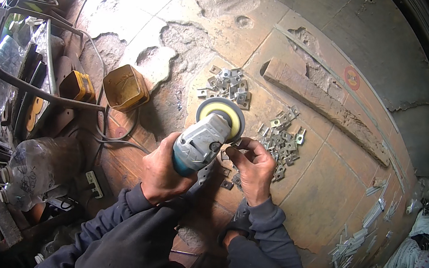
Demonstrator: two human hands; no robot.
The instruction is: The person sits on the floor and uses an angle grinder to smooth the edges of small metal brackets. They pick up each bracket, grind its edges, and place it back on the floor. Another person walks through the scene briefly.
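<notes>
- Cracked, worn floor tiles [333, 171] carried the work, with a wooden plank [324, 104] lying beyond.
- Left hand [162, 173] had its fingers clamped round the body of an angle grinder [205, 138], yellow disc [222, 113] facing up.
- Right hand [254, 169] pinched a small metal bracket [236, 144] just beside the disc; more brackets lay in one pile [228, 85] past the disc and another [281, 142] to its right.
- Judged step: grinding one bracket; next would call for a steady press against the disc, fingertips kept off it.
</notes>
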